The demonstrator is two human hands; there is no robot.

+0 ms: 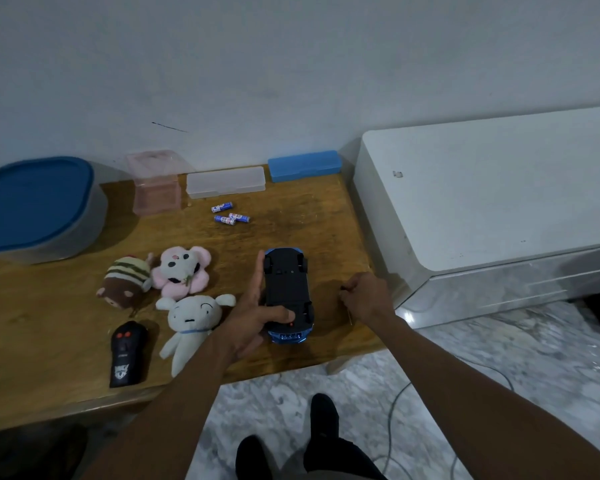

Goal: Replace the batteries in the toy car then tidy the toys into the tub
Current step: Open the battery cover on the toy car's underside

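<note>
The blue toy car (286, 289) lies upside down on the wooden table (49, 323), its black underside facing up. My left hand (253, 306) steadies it, fingers along its left side and thumb pressed on the underside near the rear. My right hand (366, 296) rests just right of the car, closed around a thin screwdriver (350, 318) whose tip points down. Three blue batteries (230, 214) lie loose farther back. The grey tub with a blue lid (35, 206) stands at the far left.
Three plush toys sit left of the car: a striped brown one (127, 280), a pink one (182, 270) and a white one (191, 323). A black remote (127, 353) lies near the front edge. A pink box (156, 183), a clear case (226, 181) and a blue case (303, 165) line the back. A white cabinet (482, 192) stands to the right.
</note>
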